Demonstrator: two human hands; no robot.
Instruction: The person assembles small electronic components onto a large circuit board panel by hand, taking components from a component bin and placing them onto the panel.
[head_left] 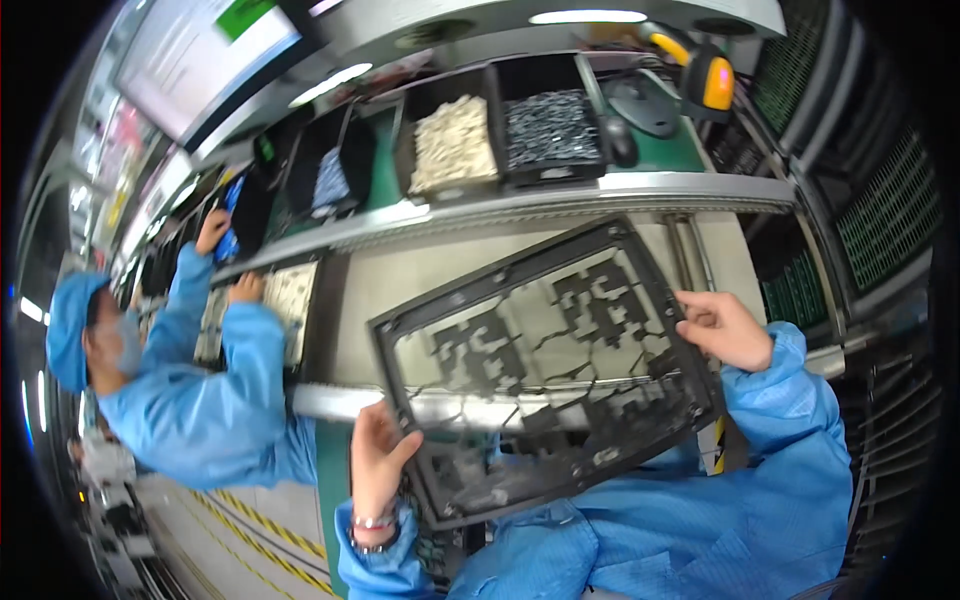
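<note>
A black rectangular frame (502, 277) with a cut-out lattice inside is held up and tilted over the near rail of the bench. My left hand (378, 455) grips its left side, thumb on the face and fingers behind. At the opposite side my right hand (722, 328) pinches the frame's edge between thumb and curled fingers. Through the openings show the pale conveyor surface (370, 285), the metal rail and part of my blue sleeves and coat. The frame's lower part looks dark and partly filled; details there are hard to make out.
Behind the far rail stand black bins of cream parts (452, 145), dark parts (548, 125) and bluish parts (332, 178). A yellow-black handheld scanner (712, 82) and a mouse (620, 140) are at far right. A co-worker in blue (220, 400) works at left; a rack (895, 235) stands at right.
</note>
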